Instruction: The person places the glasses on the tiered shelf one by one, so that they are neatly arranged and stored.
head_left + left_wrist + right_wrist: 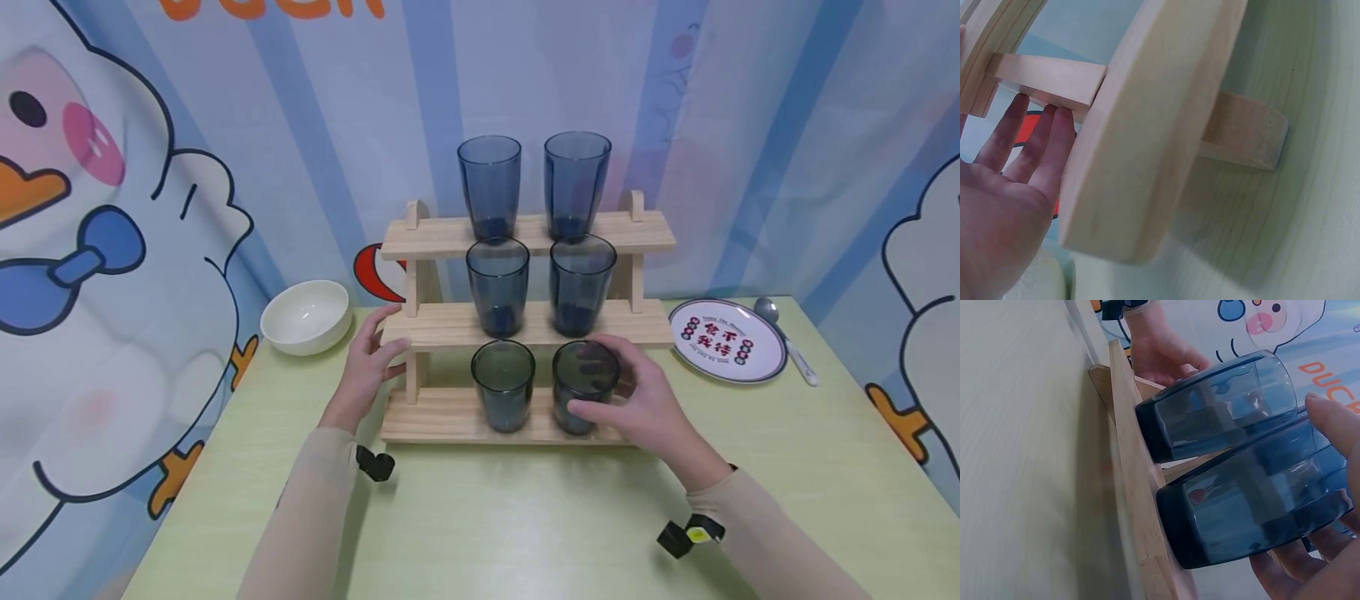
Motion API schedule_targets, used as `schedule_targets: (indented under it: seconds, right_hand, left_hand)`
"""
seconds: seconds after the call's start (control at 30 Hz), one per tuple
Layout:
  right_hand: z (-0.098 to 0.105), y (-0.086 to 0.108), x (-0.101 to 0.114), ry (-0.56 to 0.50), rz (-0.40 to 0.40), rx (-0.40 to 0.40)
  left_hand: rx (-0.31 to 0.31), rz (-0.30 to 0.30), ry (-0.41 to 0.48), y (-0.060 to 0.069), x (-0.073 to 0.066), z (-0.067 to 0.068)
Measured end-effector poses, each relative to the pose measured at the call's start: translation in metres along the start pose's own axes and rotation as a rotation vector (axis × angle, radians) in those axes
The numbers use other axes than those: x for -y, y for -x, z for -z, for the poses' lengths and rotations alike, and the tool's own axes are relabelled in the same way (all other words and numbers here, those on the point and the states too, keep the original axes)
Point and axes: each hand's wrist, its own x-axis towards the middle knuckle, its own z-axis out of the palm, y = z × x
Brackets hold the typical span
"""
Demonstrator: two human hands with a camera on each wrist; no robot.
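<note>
A three-tier wooden rack (442,415) bears dark blue-tinted glasses, two upright on each tier. My right hand (651,408) grips the right-hand glass (572,412) on the lowest tier, thumb in front and fingers round its far side. That glass and the neighbouring left glass (1210,412) stand on the board in the right wrist view. My left hand (362,371) is at the rack's left side, near the middle shelf. Seen from the left wrist, its fairly straight fingertips touch a wooden upright (1054,78); no glass is in this hand.
On the table (480,533), a white bowl (306,321) stands left of the rack. To the right lie an oval plate (693,350) with red lettering and a spoon (798,358). A cartoon-printed curtain (322,142) hangs close behind the rack.
</note>
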Motion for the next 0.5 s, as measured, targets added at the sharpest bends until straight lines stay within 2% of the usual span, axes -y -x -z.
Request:
schedule_targets:
  seconds: [0.23, 0.5]
  right_hand:
    - [0.0014, -0.0017, -0.0004, -0.023, -0.011, 0.032]
    - [0.004, -0.0026, -0.0034, -0.062, 0.012, 0.076]
  left_hand:
    - [-0.004, 0.001, -0.004, -0.0013, -0.0003, -0.0003]
    - [-0.006, 0.003, -0.005, -0.0004, -0.0002, -0.0002]
